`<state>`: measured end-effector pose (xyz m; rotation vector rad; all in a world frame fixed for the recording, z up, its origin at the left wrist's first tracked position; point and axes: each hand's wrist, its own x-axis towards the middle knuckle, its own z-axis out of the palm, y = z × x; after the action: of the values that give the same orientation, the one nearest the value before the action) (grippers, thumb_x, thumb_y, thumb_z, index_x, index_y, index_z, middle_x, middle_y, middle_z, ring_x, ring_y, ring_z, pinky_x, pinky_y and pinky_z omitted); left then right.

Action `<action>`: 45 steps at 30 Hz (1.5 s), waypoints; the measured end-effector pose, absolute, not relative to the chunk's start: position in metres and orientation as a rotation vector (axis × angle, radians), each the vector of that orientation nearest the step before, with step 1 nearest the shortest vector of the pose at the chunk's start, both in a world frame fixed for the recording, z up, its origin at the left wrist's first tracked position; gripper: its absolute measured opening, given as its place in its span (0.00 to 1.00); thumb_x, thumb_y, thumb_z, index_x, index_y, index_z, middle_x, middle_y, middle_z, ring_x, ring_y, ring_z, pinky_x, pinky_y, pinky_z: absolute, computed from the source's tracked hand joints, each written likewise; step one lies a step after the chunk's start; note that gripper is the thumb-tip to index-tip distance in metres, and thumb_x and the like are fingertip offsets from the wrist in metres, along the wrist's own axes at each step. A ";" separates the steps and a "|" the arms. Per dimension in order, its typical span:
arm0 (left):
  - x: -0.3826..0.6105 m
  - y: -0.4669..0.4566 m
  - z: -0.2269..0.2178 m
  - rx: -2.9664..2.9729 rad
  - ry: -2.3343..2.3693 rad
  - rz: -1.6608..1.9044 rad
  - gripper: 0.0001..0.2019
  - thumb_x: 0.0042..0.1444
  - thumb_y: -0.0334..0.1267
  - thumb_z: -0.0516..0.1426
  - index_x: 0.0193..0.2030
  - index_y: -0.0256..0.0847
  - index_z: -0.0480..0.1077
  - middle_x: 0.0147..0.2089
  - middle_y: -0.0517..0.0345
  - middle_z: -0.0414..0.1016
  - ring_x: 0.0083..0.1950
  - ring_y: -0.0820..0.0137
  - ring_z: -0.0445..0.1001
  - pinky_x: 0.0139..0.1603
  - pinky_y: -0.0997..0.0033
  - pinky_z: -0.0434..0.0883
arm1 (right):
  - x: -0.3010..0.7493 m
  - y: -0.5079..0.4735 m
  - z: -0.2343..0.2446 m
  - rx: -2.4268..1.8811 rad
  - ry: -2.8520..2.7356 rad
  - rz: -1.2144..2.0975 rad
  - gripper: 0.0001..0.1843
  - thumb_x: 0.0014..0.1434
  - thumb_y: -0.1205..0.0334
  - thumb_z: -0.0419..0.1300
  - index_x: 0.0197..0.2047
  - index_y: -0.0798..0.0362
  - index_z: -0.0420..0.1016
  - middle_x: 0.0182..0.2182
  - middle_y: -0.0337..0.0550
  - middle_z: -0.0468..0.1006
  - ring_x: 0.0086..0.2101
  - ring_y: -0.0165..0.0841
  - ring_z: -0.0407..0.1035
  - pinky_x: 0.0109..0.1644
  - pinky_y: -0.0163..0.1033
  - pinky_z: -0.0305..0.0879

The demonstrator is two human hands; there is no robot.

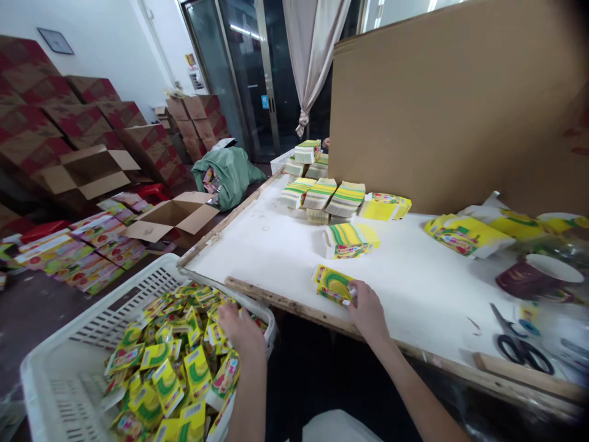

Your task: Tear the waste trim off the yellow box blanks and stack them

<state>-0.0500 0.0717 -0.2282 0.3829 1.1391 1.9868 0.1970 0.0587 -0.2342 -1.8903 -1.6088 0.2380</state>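
My left hand [239,328] reaches into a white plastic crate [87,328] full of loose yellow-green sachets [175,368]. Its fingers curl down among the sachets, and what they grip is hidden. My right hand [365,307] rests at the near edge of the white tabletop [414,282], fingers closed on a small yellow-green packet [332,284] lying flat there. A partly fanned bundle of the same packets [347,239] lies a little farther in on the table.
Neat stacks of packets [322,193] sit at the far table edge before a tall cardboard sheet [451,98]. Larger yellow bags [464,233], a dark red cup [529,276] and scissors [518,344] lie right. Open cartons [172,218] and colourful boxes [78,258] cover the floor left.
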 end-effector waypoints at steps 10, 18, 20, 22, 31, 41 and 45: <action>0.053 0.042 -0.195 0.368 0.427 1.354 0.15 0.51 0.40 0.54 0.45 0.38 0.65 0.45 0.50 0.70 0.48 0.63 0.68 0.46 0.64 0.65 | 0.158 0.018 -0.197 -1.207 -1.384 1.101 0.21 0.44 0.72 0.53 0.43 0.49 0.57 0.30 0.35 0.69 0.28 0.29 0.66 0.32 0.36 0.65; 0.051 0.053 -0.197 0.203 0.628 1.578 0.17 0.50 0.53 0.52 0.27 0.40 0.63 0.20 0.66 0.62 0.21 0.78 0.63 0.25 0.78 0.63 | 0.133 0.003 -0.196 -1.139 -1.362 1.269 0.22 0.42 0.71 0.60 0.42 0.50 0.61 0.32 0.36 0.68 0.33 0.30 0.65 0.34 0.34 0.63; 0.051 0.050 -0.200 0.258 0.660 1.527 0.20 0.47 0.57 0.52 0.31 0.40 0.65 0.25 0.63 0.67 0.26 0.75 0.67 0.29 0.76 0.66 | 0.137 0.010 -0.200 -1.191 -1.293 1.220 0.18 0.43 0.68 0.60 0.39 0.51 0.62 0.30 0.36 0.68 0.30 0.30 0.65 0.32 0.34 0.63; 0.051 0.047 -0.204 0.401 0.679 1.502 0.20 0.46 0.54 0.56 0.37 0.39 0.67 0.31 0.59 0.71 0.34 0.72 0.70 0.37 0.73 0.67 | 0.145 0.017 -0.202 -1.203 -1.202 1.170 0.14 0.45 0.63 0.59 0.37 0.51 0.64 0.29 0.37 0.70 0.30 0.31 0.66 0.34 0.35 0.64; 0.034 0.041 -0.189 0.884 0.991 1.643 0.17 0.44 0.35 0.60 0.44 0.38 0.67 0.42 0.52 0.71 0.45 0.65 0.69 0.46 0.67 0.65 | 0.180 0.027 -0.195 -1.389 -1.447 0.620 0.05 0.50 0.66 0.54 0.29 0.51 0.71 0.26 0.39 0.74 0.29 0.35 0.67 0.34 0.39 0.64; 0.018 0.039 -0.173 1.508 1.036 1.086 0.26 0.29 0.30 0.65 0.41 0.45 0.70 0.36 0.55 0.73 0.36 0.63 0.69 0.42 0.64 0.65 | 0.186 0.016 -0.186 -1.133 -1.950 0.214 0.18 0.53 0.69 0.52 0.45 0.40 0.70 0.42 0.40 0.73 0.48 0.38 0.63 0.58 0.52 0.50; 0.024 0.032 -0.183 1.558 1.016 1.111 0.24 0.34 0.30 0.63 0.43 0.45 0.69 0.36 0.56 0.73 0.36 0.63 0.69 0.39 0.69 0.65 | 0.177 0.016 -0.194 -1.253 -1.281 0.600 0.34 0.51 0.62 0.55 0.60 0.48 0.49 0.58 0.47 0.55 0.57 0.41 0.51 0.57 0.51 0.54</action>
<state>0.0235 0.0320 -0.1827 1.5579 1.0157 1.1111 0.1766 0.0157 -0.1942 -1.2526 -1.2813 0.5996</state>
